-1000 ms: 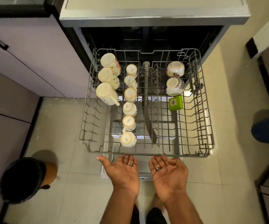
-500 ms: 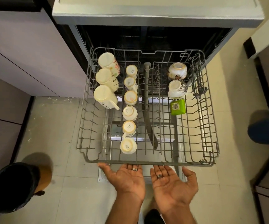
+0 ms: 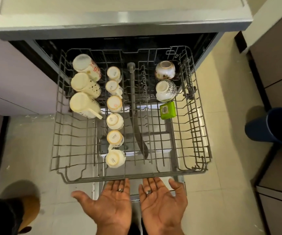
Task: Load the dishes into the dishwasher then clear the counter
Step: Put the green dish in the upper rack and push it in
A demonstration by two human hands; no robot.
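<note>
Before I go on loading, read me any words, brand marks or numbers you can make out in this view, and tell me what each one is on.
Nothing here reads with certainty.
Small cups in the rack's middle row: dark stamps on their upturned bases, too small and blurred to read.
Green box: a printed label, too small to read.
Tall mugs and patterned bowls: decoration only, no lettering visible.

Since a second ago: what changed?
Both open, palm-up hands, left hand and right hand, have come forward to the front rail of the rack, fingertips about under it; no grip visible. Cups and the green box sit as before.
</note>
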